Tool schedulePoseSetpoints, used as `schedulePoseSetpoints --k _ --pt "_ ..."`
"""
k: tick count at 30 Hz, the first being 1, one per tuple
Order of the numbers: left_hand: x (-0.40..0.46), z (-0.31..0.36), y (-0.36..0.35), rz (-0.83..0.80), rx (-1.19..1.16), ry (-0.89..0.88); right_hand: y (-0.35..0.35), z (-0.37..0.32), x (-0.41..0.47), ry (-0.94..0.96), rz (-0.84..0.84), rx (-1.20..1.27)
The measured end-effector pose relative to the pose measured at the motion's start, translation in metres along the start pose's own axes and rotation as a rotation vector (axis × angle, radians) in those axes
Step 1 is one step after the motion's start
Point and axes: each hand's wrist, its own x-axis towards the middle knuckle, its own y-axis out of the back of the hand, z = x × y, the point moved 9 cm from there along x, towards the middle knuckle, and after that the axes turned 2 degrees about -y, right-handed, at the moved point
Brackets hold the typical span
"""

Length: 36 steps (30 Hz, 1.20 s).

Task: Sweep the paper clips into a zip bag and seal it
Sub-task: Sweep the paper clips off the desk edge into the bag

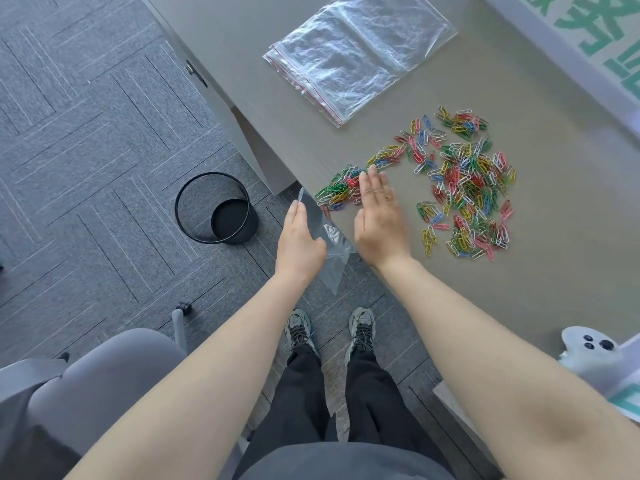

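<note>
Many coloured paper clips [464, 181] lie scattered on the grey table [519, 292]. A smaller bunch of clips [337, 192] sits at the table's left edge. My right hand [379, 220] rests flat on the table, fingers together, its fingertips touching that bunch. My left hand [299, 237] holds a clear zip bag [329, 244] by its mouth just below the table edge, beside the bunch. The bag hangs down between my two hands, partly hidden by them.
A stack of spare clear zip bags [360, 53] lies at the far side of the table. A black waste bin [216, 209] stands on the carpet to the left. A grey chair [104, 368] is at bottom left, a white controller [588, 348] at the right.
</note>
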Motion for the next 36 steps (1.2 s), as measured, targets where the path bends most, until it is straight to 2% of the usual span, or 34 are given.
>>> schedulePoseSetpoints --k 12,23,27,30,36 --pt "0.004 0.001 0.001 0.032 -0.015 -0.010 -0.021 -0.018 0.005 0.143 -0.079 -0.135" --pt "0.010 0.000 0.005 0.049 -0.031 -0.036 -0.032 -0.048 -0.020 0.285 -0.114 -0.067" --pt "0.011 -0.004 0.004 0.034 -0.023 -0.019 -0.015 -0.038 0.000 0.217 -0.042 0.046" --pt "0.011 -0.005 0.005 0.043 -0.028 -0.012 -0.010 -0.025 0.024 0.138 -0.044 0.004" --pt "0.014 -0.005 0.004 0.042 -0.045 -0.022 -0.020 -0.027 0.032 0.183 -0.094 -0.087"
